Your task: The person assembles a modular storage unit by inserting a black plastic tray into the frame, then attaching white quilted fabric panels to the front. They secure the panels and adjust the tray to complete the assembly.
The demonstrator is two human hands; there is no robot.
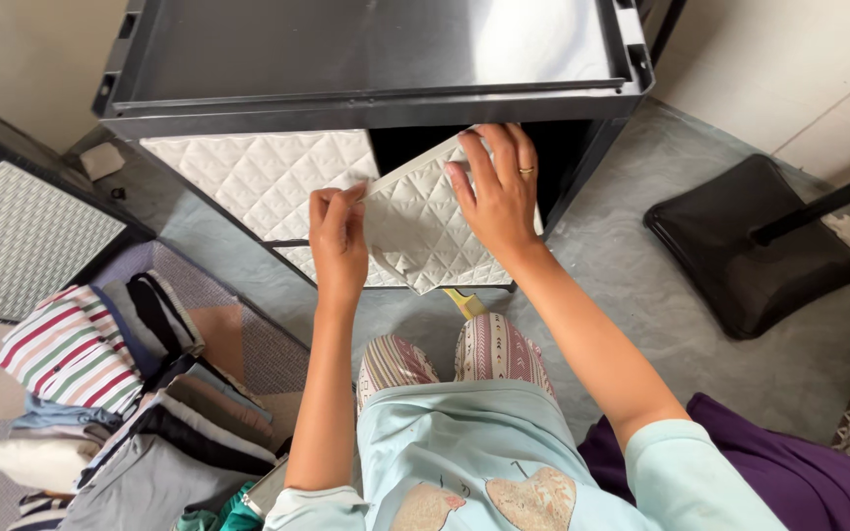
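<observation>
Nearest you: your knees in striped trousers (450, 359), kneeling on the grey floor (622, 295). To your left, a pile of folded clothes (120, 383), striped ones on top; purple cloth (789, 462) by your right side.

Next out, both hands are on the white quilted drawer (420, 231), which sits tilted, half out of its slot in the black cabinet (366, 98). Your left hand (338, 236) has its fingers pinched shut on the drawer's near-left top edge. Your right hand (500, 187) lies flat w/ fingers spread, pressing the front panel near its upper right corner; it grips nothing, only pushes. The drawer's face slants from upper right down to lower left, so the dark opening lies straight ahead, beyond the right hand, which is the closer one to it.

A 2nd quilted drawer (258, 177) is already seated just left of it. Farther right, a black fan base (750, 241) stands well apart.
</observation>
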